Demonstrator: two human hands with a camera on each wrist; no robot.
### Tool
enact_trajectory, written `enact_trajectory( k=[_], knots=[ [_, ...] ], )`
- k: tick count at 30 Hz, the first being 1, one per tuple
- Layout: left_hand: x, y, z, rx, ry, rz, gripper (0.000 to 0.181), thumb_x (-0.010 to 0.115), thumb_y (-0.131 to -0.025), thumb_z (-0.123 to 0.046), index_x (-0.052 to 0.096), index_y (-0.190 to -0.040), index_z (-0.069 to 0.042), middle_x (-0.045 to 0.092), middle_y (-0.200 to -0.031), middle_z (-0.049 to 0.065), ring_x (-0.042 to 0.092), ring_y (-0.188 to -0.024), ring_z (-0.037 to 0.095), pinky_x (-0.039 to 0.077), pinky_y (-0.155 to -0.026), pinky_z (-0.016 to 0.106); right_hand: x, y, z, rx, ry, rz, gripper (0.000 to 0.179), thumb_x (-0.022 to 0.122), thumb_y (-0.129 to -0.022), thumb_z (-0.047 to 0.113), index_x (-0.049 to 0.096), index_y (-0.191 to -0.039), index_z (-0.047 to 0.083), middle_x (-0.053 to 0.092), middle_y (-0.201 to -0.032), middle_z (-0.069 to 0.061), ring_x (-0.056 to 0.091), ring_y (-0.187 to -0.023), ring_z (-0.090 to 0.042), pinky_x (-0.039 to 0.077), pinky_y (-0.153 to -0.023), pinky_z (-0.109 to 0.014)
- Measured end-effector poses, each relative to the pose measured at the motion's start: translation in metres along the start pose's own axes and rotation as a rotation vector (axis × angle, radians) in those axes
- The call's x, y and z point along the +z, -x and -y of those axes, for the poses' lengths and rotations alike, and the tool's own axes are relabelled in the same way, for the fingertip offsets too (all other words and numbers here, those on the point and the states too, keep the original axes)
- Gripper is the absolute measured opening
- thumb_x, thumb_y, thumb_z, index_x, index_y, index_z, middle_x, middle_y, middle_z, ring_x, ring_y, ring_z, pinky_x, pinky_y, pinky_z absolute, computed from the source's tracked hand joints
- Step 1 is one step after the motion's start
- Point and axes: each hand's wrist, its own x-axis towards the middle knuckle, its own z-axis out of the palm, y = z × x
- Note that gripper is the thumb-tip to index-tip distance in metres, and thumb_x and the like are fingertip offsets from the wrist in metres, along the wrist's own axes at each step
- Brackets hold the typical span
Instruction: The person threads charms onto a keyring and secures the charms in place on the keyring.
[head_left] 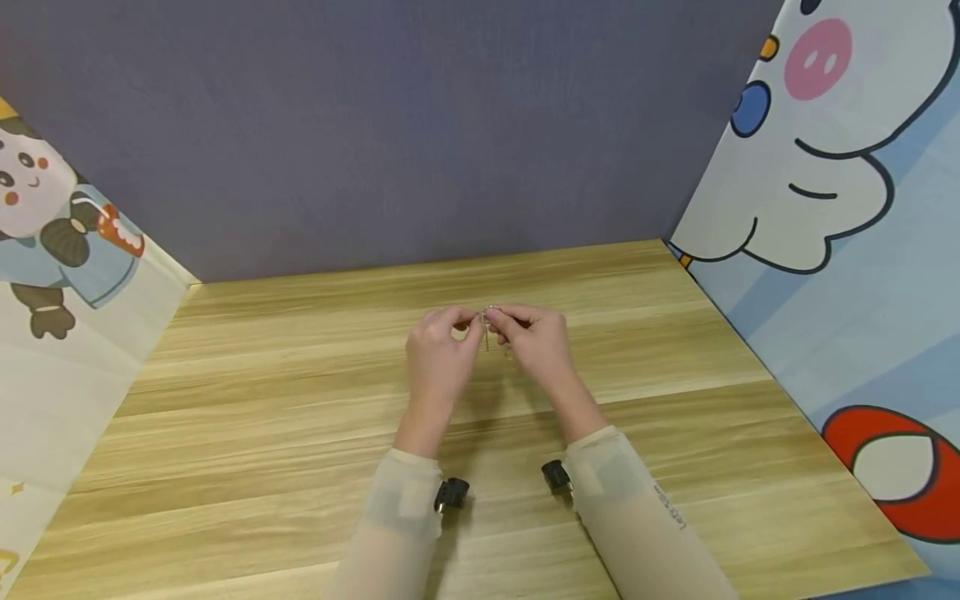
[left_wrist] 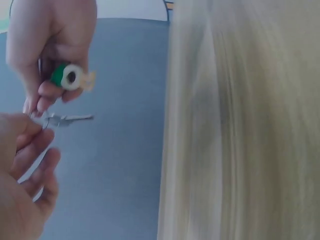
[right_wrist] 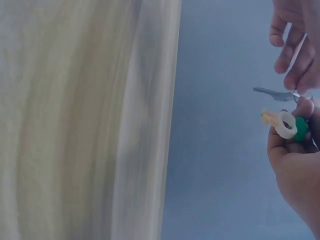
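Note:
Both hands meet above the middle of the wooden table. The left hand (head_left: 442,346) pinches a thin wire key ring (left_wrist: 46,123) between thumb and forefinger. From that ring a grey metal key (left_wrist: 70,119) sticks out, and in the head view it hangs down as a thin strip. Opposite, the right hand (head_left: 538,337) pinches at the same ring with its fingertips. A keychain charm (right_wrist: 286,125), green and white with a dark round centre and a pale yellowish end, sits against the right hand's curled fingers. The fingers partly hide the ring.
The wood-grain table (head_left: 285,417) stretches around both arms. Behind it stands a dark grey-blue panel (head_left: 375,133), with cartoon-printed panels at the left (head_left: 112,333) and right (head_left: 885,333). A black wrist camera (head_left: 452,493) is strapped on each sleeve.

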Motion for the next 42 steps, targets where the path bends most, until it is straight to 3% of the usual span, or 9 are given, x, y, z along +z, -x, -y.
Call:
enact_trajectory(
  k=[3, 6, 9, 12, 15, 23, 29, 36, 42],
  knots=[
    [-0.006, -0.003, 0.004, -0.063, 0.137, 0.129, 0.010, 0.074, -0.096, -0.012, 0.081, -0.096, -0.004, 0.080, -0.086, 0.011, 0.073, -0.078, 0.027, 0.058, -0.066, 0.036, -0.007, -0.001, 0.001, -0.056, 0.067, 0.034, 0.024, 0.072, -0.103, 0.025, 0.083, -0.112, 0.005, 0.079, -0.095, -0.018, 0.073, -0.082, -0.033, 0.056, -0.064, -0.027],
    [-0.013, -0.005, 0.009, -0.190, 0.336, 0.305, 0.014, 0.069, -0.103, -0.017, 0.077, -0.104, -0.005, 0.077, -0.094, 0.009, 0.069, -0.086, 0.021, 0.056, -0.071, 0.030, -0.015, -0.002, 0.002, -0.145, 0.151, 0.073, 0.022, 0.071, -0.104, 0.023, 0.083, -0.109, 0.005, 0.079, -0.093, -0.018, 0.071, -0.082, -0.038, 0.053, -0.062, -0.026],
    [-0.019, -0.007, 0.011, -0.333, 0.519, 0.463, 0.020, 0.060, -0.110, -0.022, 0.070, -0.112, -0.005, 0.068, -0.098, 0.007, 0.061, -0.089, 0.018, 0.052, -0.076, 0.026, -0.020, -0.002, 0.004, -0.223, 0.203, 0.108, 0.019, 0.071, -0.104, 0.020, 0.084, -0.106, 0.006, 0.078, -0.090, -0.016, 0.068, -0.077, -0.034, 0.051, -0.061, -0.027],
    [-0.022, -0.009, 0.011, -0.411, 0.652, 0.568, 0.021, 0.051, -0.114, -0.022, 0.061, -0.115, -0.003, 0.057, -0.093, 0.005, 0.053, -0.084, 0.021, 0.048, -0.074, 0.027, -0.022, 0.000, 0.007, -0.261, 0.214, 0.123, 0.017, 0.071, -0.103, 0.018, 0.084, -0.103, 0.007, 0.078, -0.089, -0.012, 0.067, -0.075, -0.029, 0.050, -0.061, -0.027],
    [-0.022, -0.010, 0.010, -0.446, 0.717, 0.633, 0.020, 0.045, -0.115, -0.020, 0.056, -0.115, -0.003, 0.049, -0.090, 0.003, 0.048, -0.080, 0.023, 0.045, -0.074, 0.029, -0.021, 0.001, 0.010, -0.285, 0.223, 0.117, 0.015, 0.072, -0.102, 0.016, 0.085, -0.101, 0.007, 0.078, -0.087, -0.009, 0.065, -0.073, -0.020, 0.051, -0.062, -0.026],
    [-0.025, -0.013, 0.006, -0.499, 0.769, 0.641, 0.025, 0.043, -0.115, -0.017, 0.056, -0.115, 0.004, 0.047, -0.098, 0.002, 0.047, -0.090, 0.019, 0.046, -0.082, 0.032, -0.018, 0.003, 0.011, -0.302, 0.172, 0.119, 0.015, 0.073, -0.102, 0.014, 0.085, -0.099, 0.006, 0.077, -0.086, -0.010, 0.065, -0.072, -0.020, 0.050, -0.062, -0.025],
    [-0.024, -0.012, 0.006, -0.505, 0.880, 0.590, 0.022, 0.043, -0.114, -0.012, 0.056, -0.109, 0.005, 0.051, -0.101, 0.005, 0.048, -0.096, 0.021, 0.046, -0.083, 0.029, -0.015, 0.003, 0.008, -0.222, 0.031, 0.138, 0.017, 0.073, -0.102, 0.015, 0.084, -0.101, 0.002, 0.076, -0.090, -0.018, 0.066, -0.075, -0.020, 0.054, -0.066, -0.025],
    [-0.020, -0.009, 0.006, -0.545, 1.009, 0.552, 0.021, 0.042, -0.114, -0.010, 0.056, -0.102, 0.001, 0.053, -0.093, -0.001, 0.049, -0.091, 0.016, 0.045, -0.083, 0.027, -0.012, 0.002, 0.005, -0.128, -0.135, 0.148, 0.018, 0.071, -0.102, 0.011, 0.081, -0.105, -0.004, 0.077, -0.091, -0.021, 0.069, -0.073, -0.017, 0.060, -0.068, -0.026],
    [-0.018, -0.007, 0.007, -0.572, 1.085, 0.549, 0.023, 0.040, -0.114, -0.010, 0.058, -0.101, -0.007, 0.055, -0.093, 0.000, 0.048, -0.085, 0.015, 0.045, -0.081, 0.027, -0.010, 0.002, 0.001, -0.085, -0.224, 0.143, 0.020, 0.070, -0.103, 0.009, 0.079, -0.108, -0.008, 0.076, -0.082, -0.003, 0.065, -0.069, -0.009, 0.059, -0.067, -0.024]
  ],
)
